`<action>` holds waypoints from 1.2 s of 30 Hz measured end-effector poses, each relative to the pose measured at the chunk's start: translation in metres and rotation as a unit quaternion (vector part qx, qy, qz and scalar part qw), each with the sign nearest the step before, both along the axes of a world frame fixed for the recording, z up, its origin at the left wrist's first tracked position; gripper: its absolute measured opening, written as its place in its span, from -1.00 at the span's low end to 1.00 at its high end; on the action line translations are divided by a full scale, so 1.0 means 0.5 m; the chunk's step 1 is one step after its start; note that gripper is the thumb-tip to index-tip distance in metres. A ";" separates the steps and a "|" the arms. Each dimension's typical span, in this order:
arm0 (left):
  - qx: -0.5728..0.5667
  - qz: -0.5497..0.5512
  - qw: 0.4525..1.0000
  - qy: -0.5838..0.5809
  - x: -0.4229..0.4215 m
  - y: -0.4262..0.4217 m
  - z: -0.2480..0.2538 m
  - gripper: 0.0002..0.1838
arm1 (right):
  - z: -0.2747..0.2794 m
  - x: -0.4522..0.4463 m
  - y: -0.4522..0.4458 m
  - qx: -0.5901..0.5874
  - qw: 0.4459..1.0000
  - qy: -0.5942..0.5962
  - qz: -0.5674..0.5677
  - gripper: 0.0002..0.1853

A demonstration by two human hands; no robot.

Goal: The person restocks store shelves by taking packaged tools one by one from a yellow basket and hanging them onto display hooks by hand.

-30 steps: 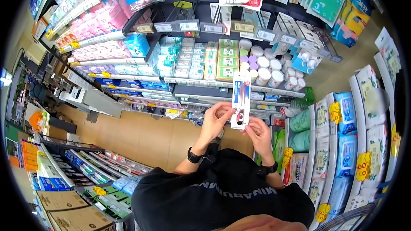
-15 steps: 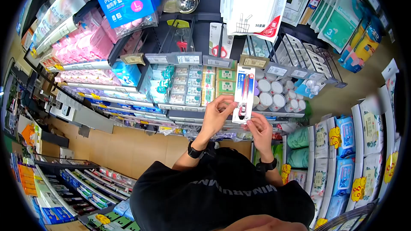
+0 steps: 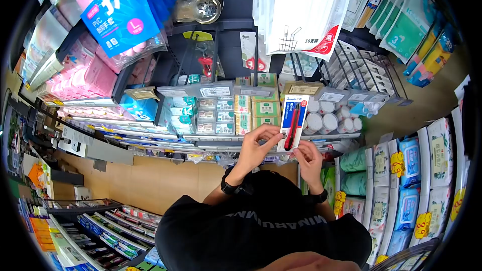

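A carded pack with a slim red-and-black utility knife (image 3: 292,129) is held upright in front of the shelf, its white and blue printed face towards me. My left hand (image 3: 257,146) pinches the pack's lower left edge between thumb and fingers. At the bottom right corner, my right hand (image 3: 309,159) has its thumb and fingertips closed on the card. Behind the pack are green boxes (image 3: 265,109) and white round tubs (image 3: 321,120) on the shelf. Red-handled scissors (image 3: 255,63) on a card hang above it.
Blue glove packs (image 3: 118,17) hang at upper left, and a large white bag pack (image 3: 301,10) hangs overhead. Hooks and price tags (image 3: 301,89) jut out just above the held pack. Wipes packs (image 3: 410,160) line the right shelf. Tan floor (image 3: 150,175) shows at left.
The held pack has tilted and shifted slightly down and to the right with both hands, and its glare has gone, so the red-and-black knife shows clearly. The camera view has moved closer to the shelf.
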State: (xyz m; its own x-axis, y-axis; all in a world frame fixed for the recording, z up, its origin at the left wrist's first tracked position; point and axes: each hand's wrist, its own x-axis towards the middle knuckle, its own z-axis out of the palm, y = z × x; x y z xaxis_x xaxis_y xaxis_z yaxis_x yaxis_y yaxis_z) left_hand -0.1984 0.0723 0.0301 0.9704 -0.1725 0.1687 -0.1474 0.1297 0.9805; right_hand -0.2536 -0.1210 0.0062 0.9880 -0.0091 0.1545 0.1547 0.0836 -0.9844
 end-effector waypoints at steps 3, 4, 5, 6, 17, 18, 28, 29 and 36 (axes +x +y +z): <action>-0.004 0.010 1.000 0.005 0.010 -0.006 0.003 -0.81 | -0.006 0.015 0.002 0.012 1.000 -0.002 -0.005 -0.74; -0.010 0.018 1.000 0.009 0.015 -0.007 0.006 -0.82 | -0.005 0.020 0.004 0.020 1.000 0.000 -0.006 -0.73; -0.010 0.017 1.000 0.010 0.019 -0.008 0.006 -0.82 | -0.004 0.024 0.006 0.028 1.000 0.002 -0.007 -0.73; -0.007 0.016 1.000 0.010 0.023 -0.008 0.007 -0.83 | -0.002 0.028 0.008 0.028 1.000 0.003 -0.008 -0.73; -0.013 0.045 0.999 -0.002 0.053 -0.014 0.031 -0.65 | 0.006 0.102 0.015 0.029 0.999 0.011 -0.014 -0.73; -0.004 0.058 0.998 -0.018 0.056 -0.012 0.025 -0.60 | 0.005 0.116 0.016 0.029 0.999 0.011 -0.013 -0.73; 0.003 0.077 0.997 -0.012 0.050 0.022 0.018 -0.57 | -0.009 0.280 0.042 0.043 0.998 -0.004 -0.049 -0.82; 0.003 0.081 0.997 -0.013 0.047 0.025 0.018 -0.57 | -0.023 0.298 0.042 0.054 0.997 0.007 -0.054 -0.82; 0.028 0.084 0.995 0.039 0.011 0.047 0.040 -0.62 | -0.051 0.338 0.041 0.052 0.998 0.014 -0.033 -0.80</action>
State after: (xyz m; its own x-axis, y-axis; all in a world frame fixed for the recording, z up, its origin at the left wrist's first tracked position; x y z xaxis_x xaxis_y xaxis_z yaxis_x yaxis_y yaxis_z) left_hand -0.1929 0.0960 0.0503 0.9961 -0.0136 0.0874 -0.0865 0.0548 0.9947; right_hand -0.0843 -0.1005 -0.0195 0.9886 -0.0880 0.1220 0.1360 0.1767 -0.9748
